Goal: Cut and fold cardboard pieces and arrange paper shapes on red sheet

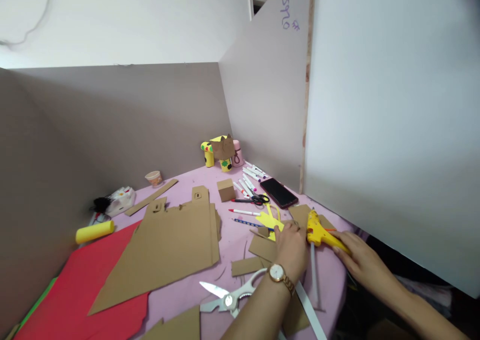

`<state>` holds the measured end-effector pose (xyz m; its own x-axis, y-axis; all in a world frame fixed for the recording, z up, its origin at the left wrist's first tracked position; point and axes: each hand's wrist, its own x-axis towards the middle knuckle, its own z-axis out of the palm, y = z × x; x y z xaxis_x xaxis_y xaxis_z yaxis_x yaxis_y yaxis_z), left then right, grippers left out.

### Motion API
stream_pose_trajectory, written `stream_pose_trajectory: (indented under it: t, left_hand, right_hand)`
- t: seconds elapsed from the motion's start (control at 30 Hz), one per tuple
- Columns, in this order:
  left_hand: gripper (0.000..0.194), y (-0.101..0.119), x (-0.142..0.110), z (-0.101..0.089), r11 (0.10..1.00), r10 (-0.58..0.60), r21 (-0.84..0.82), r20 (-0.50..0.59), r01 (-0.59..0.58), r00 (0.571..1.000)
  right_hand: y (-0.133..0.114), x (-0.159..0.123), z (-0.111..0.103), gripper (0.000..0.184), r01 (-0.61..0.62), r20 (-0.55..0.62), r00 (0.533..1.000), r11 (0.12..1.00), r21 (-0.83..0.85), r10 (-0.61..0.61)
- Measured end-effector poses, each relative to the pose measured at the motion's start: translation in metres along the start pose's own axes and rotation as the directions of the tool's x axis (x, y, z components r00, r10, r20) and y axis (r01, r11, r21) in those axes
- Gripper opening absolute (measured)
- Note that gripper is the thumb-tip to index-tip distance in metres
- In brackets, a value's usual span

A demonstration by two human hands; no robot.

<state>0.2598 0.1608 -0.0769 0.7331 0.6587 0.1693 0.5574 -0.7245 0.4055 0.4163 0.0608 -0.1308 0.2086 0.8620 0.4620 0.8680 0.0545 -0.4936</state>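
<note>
My right hand is wrapped round the handle of a yellow glue gun that rests low over the pink table at the right. My left hand, with a gold wristwatch on the wrist, lies fingers-down on small cardboard pieces just left of the gun's nozzle. Its fingers are curled and press on the cardboard next to a yellow paper cut-out. A glue stick lies under the gun.
A large cardboard sheet and red paper cover the left. Big scissors lie open at the front. Markers, small black scissors, a phone, a small cardboard box and paper-roll figures sit at the back. Partition walls enclose the table.
</note>
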Motion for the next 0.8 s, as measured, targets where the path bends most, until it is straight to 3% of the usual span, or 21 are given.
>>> stream_pose_trajectory:
  t: [0.2, 0.4, 0.5, 0.63, 0.8]
  left_hand:
    - [0.031, -0.004, 0.001, -0.003, 0.995, -0.066, -0.074, -0.046, 0.063, 0.997]
    - [0.033, -0.011, -0.002, -0.013, 0.925, -0.140, -0.375, -0.178, 0.065, 0.974]
    - [0.032, -0.023, -0.003, -0.023, 0.831, -0.261, -0.552, -0.271, 0.072, 0.927]
    - [0.020, -0.044, -0.011, -0.047, 0.651, -0.465, -0.751, -0.282, 0.108, 0.839]
    - [0.019, -0.060, -0.054, -0.085, 0.498, -0.617, -0.862, -0.274, 0.096, 0.737]
  right_hand:
    - [-0.002, 0.017, 0.001, 0.029, 0.037, -0.032, 0.999, 0.998, -0.058, -0.039]
    - [0.002, 0.025, 0.009, 0.030, 0.016, -0.013, 1.000, 0.996, -0.087, -0.017]
    - [0.003, 0.025, 0.011, 0.031, 0.010, 0.020, 1.000, 0.992, -0.126, -0.007]
    - [0.005, 0.025, 0.010, 0.033, 0.017, 0.039, 0.999, 0.990, -0.140, -0.011]
    - [0.002, 0.022, 0.006, 0.035, 0.030, -0.023, 0.999, 0.984, -0.176, -0.034]
